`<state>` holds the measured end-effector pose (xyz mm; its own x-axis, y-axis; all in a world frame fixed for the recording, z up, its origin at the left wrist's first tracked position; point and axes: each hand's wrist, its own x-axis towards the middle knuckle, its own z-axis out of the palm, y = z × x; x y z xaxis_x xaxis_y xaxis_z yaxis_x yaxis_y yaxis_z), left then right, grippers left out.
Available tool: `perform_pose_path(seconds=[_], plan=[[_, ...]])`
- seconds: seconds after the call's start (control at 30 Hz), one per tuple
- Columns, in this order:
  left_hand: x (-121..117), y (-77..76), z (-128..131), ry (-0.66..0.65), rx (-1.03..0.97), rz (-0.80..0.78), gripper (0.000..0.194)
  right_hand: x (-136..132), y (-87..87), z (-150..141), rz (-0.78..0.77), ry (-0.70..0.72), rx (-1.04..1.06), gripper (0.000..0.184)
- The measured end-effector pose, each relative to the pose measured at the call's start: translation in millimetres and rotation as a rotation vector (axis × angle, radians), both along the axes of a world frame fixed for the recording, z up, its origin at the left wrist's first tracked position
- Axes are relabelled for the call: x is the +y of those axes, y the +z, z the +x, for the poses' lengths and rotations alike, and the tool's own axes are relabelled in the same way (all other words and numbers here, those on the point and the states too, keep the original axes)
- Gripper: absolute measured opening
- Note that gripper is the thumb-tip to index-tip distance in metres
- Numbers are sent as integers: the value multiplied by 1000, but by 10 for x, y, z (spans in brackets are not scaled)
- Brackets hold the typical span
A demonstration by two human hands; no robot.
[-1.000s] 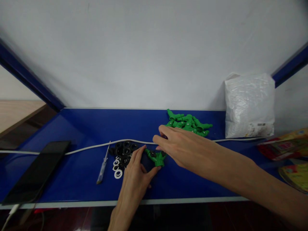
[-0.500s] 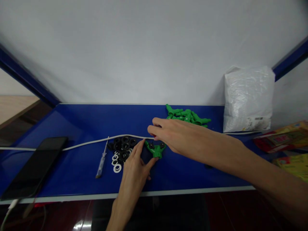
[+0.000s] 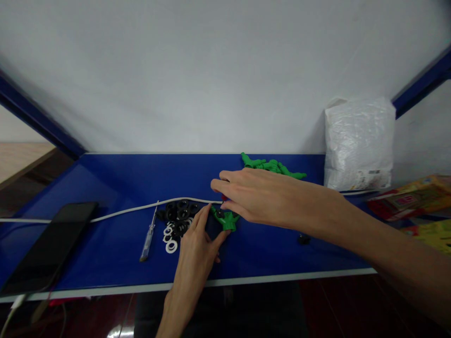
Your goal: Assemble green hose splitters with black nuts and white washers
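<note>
My left hand (image 3: 199,244) grips a green Y-shaped hose splitter (image 3: 229,221) with black knobs on its arms, its thumb at the base and fingers at the left arm. Over the splitter's upper right side, my right hand (image 3: 243,191) is bent with its fingers closed. A bit of something red shows under those fingers; the rest is hidden by the hand. Left of my left hand lies a heap of black ring-shaped caps (image 3: 182,213) and white rings (image 3: 171,246). A clear-handled screwdriver (image 3: 148,241) lies beside the heap.
Behind my right hand is a pile of green splitters (image 3: 271,165). A white cable (image 3: 130,209) crosses the blue table (image 3: 116,263) and a black phone (image 3: 52,246). A small black part (image 3: 303,239), a white plastic package (image 3: 359,145) and colourful packets (image 3: 410,197) are on the right.
My right hand has shifted slightly left over the splitter, and a red bit now shows under its fingers. My left hand keeps its hold. The view has turned slightly.
</note>
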<state>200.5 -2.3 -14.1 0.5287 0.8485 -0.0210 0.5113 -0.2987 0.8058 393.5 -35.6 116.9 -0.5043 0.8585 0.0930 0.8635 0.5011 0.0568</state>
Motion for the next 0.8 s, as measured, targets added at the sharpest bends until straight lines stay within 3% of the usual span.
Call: perform_pose_path(seconds=[0.07,0.13,0.5,0.67,0.8], plan=[[-4,17,2,-1,8,-7,59,-64,-9,21,8,55,41,41],[-6,35,7,-4,8,-11,58,-100,-29,45,11,89,77,49],[0,46,8,-4,2,-2,60,83,-66,38,-41,38,12,5],[-7,24,6,13,-1,27,57,-60,11,-24,-4,-47,14,10],[-3,-25,1,19,-40,29,60,-197,10,-88,-12,-85,68,24]])
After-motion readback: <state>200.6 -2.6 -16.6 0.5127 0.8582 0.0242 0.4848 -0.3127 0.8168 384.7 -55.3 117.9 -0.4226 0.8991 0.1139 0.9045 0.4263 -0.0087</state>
